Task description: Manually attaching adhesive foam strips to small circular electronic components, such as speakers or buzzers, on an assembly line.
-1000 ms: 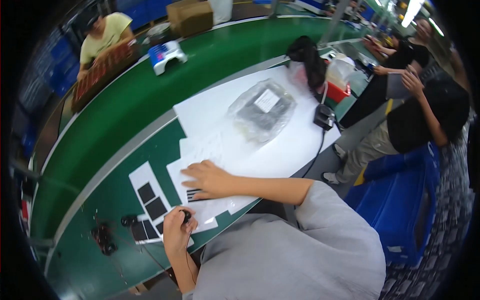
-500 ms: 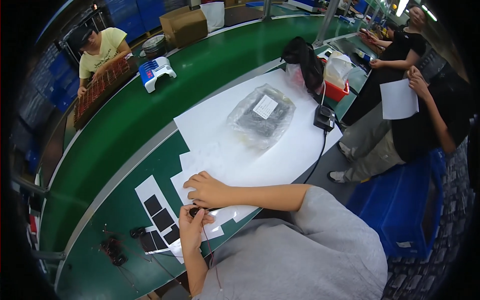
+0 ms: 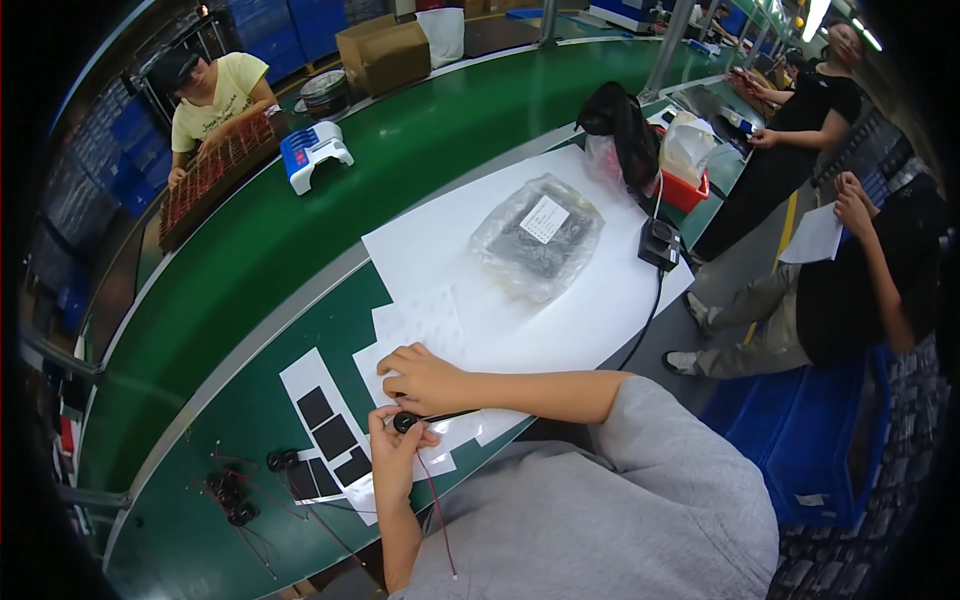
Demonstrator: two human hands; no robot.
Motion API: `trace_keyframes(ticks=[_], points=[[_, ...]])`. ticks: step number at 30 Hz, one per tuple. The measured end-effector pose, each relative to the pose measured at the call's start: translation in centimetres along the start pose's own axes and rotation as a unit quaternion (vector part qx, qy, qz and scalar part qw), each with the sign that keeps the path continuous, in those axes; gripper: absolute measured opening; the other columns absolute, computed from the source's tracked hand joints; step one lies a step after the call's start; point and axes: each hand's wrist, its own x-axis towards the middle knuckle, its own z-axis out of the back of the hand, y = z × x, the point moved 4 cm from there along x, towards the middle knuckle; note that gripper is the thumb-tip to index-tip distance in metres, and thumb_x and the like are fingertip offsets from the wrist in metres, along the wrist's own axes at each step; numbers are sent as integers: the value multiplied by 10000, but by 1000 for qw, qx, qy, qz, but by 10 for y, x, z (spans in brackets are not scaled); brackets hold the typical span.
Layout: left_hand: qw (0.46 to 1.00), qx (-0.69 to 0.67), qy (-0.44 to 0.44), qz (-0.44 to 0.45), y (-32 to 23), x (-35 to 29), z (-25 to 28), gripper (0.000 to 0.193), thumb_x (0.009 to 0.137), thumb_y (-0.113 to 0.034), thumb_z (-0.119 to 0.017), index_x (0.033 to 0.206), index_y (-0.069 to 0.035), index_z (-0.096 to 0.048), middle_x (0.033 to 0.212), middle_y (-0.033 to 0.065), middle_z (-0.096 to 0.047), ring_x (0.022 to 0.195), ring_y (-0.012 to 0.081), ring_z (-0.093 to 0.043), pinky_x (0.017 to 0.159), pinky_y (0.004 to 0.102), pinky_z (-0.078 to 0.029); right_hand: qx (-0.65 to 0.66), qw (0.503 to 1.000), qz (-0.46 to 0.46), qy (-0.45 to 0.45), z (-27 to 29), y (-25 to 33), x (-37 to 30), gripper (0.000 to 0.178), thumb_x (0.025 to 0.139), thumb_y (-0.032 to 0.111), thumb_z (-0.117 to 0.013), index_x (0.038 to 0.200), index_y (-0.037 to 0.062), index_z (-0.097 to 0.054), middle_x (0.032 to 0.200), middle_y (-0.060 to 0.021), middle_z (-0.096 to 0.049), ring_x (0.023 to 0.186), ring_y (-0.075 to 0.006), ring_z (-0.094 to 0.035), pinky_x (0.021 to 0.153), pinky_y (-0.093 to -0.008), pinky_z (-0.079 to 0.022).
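Observation:
Near the table's front edge, my left hand [image 3: 392, 462] is closed on a small black round part with wires [image 3: 405, 422]; its thin red and dark wires hang toward my lap. Just beyond it is my right hand [image 3: 425, 383], fingers bent, close to the part's far edge. What its fingertips pinch, if anything, is hidden. Under and around both hands lie white sheets [image 3: 415, 318]. To the left, a white strip [image 3: 308, 372] bears several black rectangular pads [image 3: 334, 437]. Further left lies a tangle of black parts with thin wires [image 3: 228, 492].
A clear plastic bag [image 3: 540, 240] with dark contents lies on white paper. Beyond it are a black bag [image 3: 622, 130], a red bin [image 3: 682, 190] and a corded black box [image 3: 659, 244]. A white-blue device [image 3: 315, 155] stands on the green belt [image 3: 400, 160]. Other people work nearby.
My left hand has turned the black round part so more of its face shows. The person at the right has lowered the paper. The whole view has shifted slightly.

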Motion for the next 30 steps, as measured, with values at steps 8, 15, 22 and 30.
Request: trace_keyframes(ticks=[8,15,22,30], points=[[1000,-10,-17,0,2,-6,7,265,791,42,-468,1012,-26,-337,802,135,-535,641,176,-582,579,266,-503,14,999,26,25,-1,4,-1,177,663,143,-582,817,59,-603,1111,-135,-483,1024,-276,-442,843,-373,-330],[1000,-1,18,3,5,-2,4,262,786,28,-516,992,-11,-360,812,117,-528,682,168,-581,613,266,-505,-7,999,48,19,2,0,-8,150,646,103,-597,780,50,-639,1101,-113,-522,1036,-262,-470,851,-362,-365],[999,21,27,4,5,-2,5,254,802,20,-497,987,14,-323,864,123,-490,705,155,-573,629,237,-481,10,998,27,55,1,-2,0,191,610,82,-605,800,72,-584,1091,-97,-513,1019,-271,-444,828,-375,-349],[1000,11,15,-3,1,-1,6,259,799,24,-504,981,-4,-322,846,115,-510,691,164,-578,613,238,-484,50,992,-16,112,0,-7,12,202,604,105,-615,784,99,-525,1056,-96,-468,1000,-288,-413,833,-384,-321]])
